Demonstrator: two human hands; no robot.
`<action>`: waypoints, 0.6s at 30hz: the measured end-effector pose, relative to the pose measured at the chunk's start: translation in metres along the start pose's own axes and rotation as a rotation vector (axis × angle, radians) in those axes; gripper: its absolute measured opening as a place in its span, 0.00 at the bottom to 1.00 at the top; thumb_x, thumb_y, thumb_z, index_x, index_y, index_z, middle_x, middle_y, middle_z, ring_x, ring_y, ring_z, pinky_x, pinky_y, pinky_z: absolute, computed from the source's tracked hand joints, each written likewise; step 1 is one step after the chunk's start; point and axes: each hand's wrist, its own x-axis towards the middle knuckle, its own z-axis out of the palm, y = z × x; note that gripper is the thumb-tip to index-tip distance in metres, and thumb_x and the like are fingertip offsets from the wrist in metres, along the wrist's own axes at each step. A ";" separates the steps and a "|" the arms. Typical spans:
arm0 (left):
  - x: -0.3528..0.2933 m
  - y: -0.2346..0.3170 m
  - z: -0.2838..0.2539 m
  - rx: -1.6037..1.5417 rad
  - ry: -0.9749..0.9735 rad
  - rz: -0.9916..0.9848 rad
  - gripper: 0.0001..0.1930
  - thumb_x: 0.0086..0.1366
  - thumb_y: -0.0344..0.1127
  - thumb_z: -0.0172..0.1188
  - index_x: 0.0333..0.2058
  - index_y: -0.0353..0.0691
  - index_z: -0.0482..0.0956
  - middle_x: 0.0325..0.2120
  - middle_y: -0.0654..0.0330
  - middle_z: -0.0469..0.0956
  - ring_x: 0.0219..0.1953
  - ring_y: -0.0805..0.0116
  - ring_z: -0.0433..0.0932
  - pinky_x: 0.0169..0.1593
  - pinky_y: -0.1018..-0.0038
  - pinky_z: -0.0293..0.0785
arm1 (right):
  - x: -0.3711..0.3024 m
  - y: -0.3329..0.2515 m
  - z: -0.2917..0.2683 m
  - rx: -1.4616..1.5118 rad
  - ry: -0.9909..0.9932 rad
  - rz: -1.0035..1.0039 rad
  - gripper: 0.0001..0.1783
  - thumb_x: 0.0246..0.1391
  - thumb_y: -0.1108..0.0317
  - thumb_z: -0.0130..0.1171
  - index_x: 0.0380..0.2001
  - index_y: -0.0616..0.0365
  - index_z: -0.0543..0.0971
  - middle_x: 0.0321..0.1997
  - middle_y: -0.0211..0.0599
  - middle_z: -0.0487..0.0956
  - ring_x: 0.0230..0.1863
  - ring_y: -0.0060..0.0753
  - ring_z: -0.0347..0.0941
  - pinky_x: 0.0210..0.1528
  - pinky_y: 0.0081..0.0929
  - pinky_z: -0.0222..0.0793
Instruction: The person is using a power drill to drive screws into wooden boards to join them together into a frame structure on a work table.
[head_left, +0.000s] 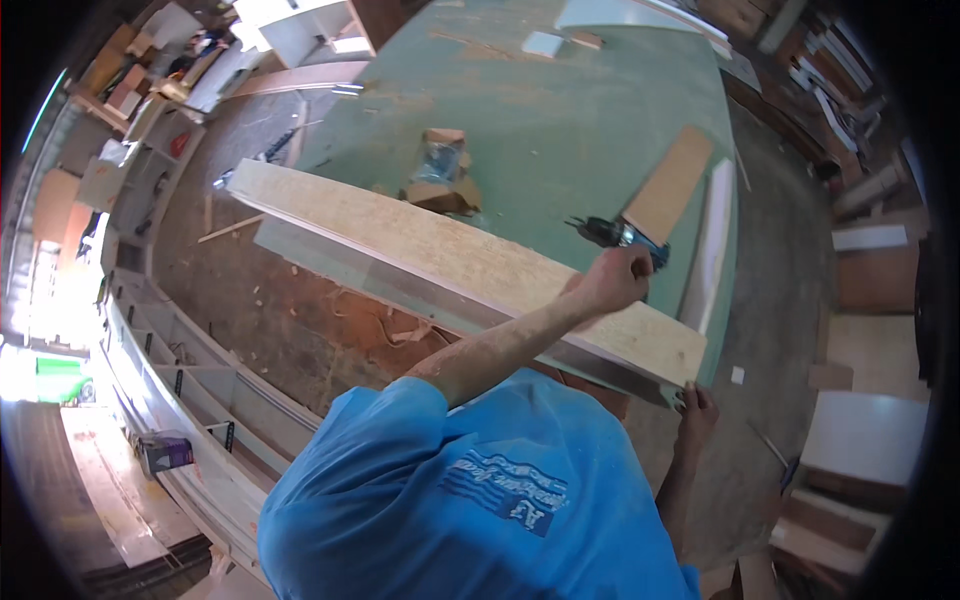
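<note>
A long pale wooden board (430, 235) with a darker side panel under its near edge lies slantwise along the near side of the green tabletop (540, 150). Over the board's right part, my left hand (615, 280) is closed, its fingers curled together; what they hold, if anything, is hidden. Just beyond that hand is a blue and black power drill (640, 243), partly covered by it. At the board's right end, my right hand (697, 405) grips the lower corner with bent fingers, beside a small dark part too small to name.
An opened cardboard box (443, 185) with a plastic bag stands on the table. A brown strip of board (672, 180) and a white strip (712, 240) lie at right. Shelved cabinet frames (200, 400) stand at left; panels (865, 435) are stacked at right. Scraps litter the floor.
</note>
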 end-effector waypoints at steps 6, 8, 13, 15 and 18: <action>-0.061 -0.006 0.078 -0.235 -0.301 0.021 0.08 0.60 0.26 0.61 0.37 0.36 0.86 0.31 0.57 0.84 0.32 0.73 0.81 0.38 0.72 0.79 | 0.026 -0.002 -0.010 -0.096 -0.199 -0.055 0.19 0.62 0.59 0.67 0.47 0.64 0.84 0.40 0.34 0.84 0.40 0.23 0.81 0.38 0.22 0.74; -0.061 0.000 0.081 -0.284 -0.279 -0.015 0.08 0.61 0.27 0.63 0.38 0.35 0.87 0.31 0.58 0.84 0.31 0.74 0.80 0.39 0.73 0.79 | 0.025 -0.012 -0.011 -0.132 -0.180 -0.010 0.20 0.60 0.59 0.68 0.48 0.64 0.83 0.40 0.33 0.84 0.41 0.22 0.81 0.38 0.22 0.73; -0.065 0.008 0.076 -0.261 -0.286 -0.143 0.10 0.60 0.29 0.67 0.40 0.33 0.87 0.33 0.57 0.84 0.33 0.75 0.80 0.40 0.75 0.78 | 0.044 -0.033 -0.010 -0.303 -0.014 -0.312 0.27 0.51 0.61 0.73 0.51 0.65 0.81 0.45 0.43 0.84 0.44 0.36 0.82 0.48 0.33 0.76; -0.071 0.006 0.075 -0.264 -0.248 -0.106 0.12 0.58 0.29 0.68 0.41 0.33 0.87 0.33 0.58 0.82 0.33 0.75 0.79 0.41 0.75 0.78 | 0.054 -0.063 0.005 -0.374 0.052 -0.472 0.27 0.50 0.61 0.73 0.52 0.63 0.81 0.46 0.44 0.84 0.45 0.39 0.82 0.49 0.36 0.77; -0.074 0.006 0.076 -0.225 -0.212 -0.029 0.14 0.57 0.29 0.69 0.42 0.34 0.86 0.35 0.58 0.81 0.34 0.74 0.79 0.41 0.75 0.78 | 0.093 -0.095 0.048 -0.282 -0.030 -0.648 0.24 0.51 0.60 0.72 0.49 0.61 0.83 0.45 0.45 0.85 0.44 0.41 0.82 0.47 0.37 0.77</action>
